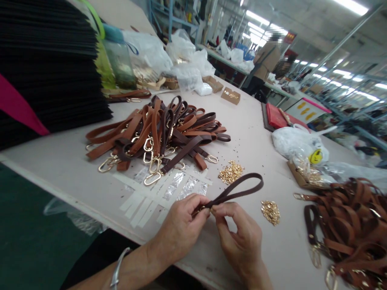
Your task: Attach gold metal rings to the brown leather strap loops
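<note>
A dark brown leather wrist strap (242,188) loops up and to the right out of my hands. My left hand (185,219) is closed on its lower end, where a bit of gold metal shows. With thumb and forefinger my right hand (238,233) pinches the strap close to the left fingertips; any small part between those fingers is hidden. Just behind my hands lies a pile of small gold hardware pieces (231,172). Another little gold pile (271,212) is to the right of my right hand.
Brown and tan straps with gold clasps (157,133) are heaped behind my hands. More brown straps (347,225) lie at right, near a small cardboard box (302,177). A tall black stack (51,64) stands at left. Farther back, a person (266,60) is at another table.
</note>
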{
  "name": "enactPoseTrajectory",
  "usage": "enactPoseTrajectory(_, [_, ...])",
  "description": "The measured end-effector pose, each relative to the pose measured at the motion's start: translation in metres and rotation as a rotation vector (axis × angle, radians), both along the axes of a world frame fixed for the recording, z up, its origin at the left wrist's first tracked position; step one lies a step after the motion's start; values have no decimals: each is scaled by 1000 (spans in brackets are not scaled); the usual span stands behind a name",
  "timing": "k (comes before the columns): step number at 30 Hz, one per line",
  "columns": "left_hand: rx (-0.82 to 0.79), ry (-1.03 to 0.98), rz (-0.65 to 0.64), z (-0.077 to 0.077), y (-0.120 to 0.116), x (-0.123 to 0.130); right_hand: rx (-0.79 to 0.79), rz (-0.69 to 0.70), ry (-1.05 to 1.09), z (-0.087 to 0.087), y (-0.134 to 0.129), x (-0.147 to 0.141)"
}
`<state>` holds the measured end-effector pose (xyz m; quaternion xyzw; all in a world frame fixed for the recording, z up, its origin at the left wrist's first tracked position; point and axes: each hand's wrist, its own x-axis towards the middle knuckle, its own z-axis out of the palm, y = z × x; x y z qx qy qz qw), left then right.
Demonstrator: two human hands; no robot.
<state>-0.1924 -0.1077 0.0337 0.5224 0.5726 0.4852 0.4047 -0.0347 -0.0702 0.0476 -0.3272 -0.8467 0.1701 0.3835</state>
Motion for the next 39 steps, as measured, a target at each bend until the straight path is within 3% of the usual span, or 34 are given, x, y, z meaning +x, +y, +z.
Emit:
enactPoseTrajectory(8, [99, 81, -20, -4, 1, 0, -134, -146, 144, -13, -4, -1])
enactPoseTrajectory(13, [143, 129, -60, -5, -2, 5, -419, -243, 383, -18, -12, -2])
enactPoseTrajectory(16, [173, 177, -18, -7, -1, 7, -563, -254, 502, -20, -16, -4])
enactPoseTrajectory(20, [61, 165, -47, -10, 5, 14, -516, -236, 465, -20, -15, 4])
enactPoseTrajectory(24, [-14, 105, -162, -3, 4, 22, -317, -229, 277, -13, -14, 20])
enactPoseTrajectory(27, [-4, 133, -158, 3, 3, 25, -276, -213, 242, -12, -15, 28])
enactPoseTrajectory(34, [222, 245, -164, 7, -5, 27, -556, -245, 492, -19, -25, 28])
enactPoseTrajectory(39, [320, 264, -202, 1, -6, 28, -610, -270, 572, -12, -29, 17])
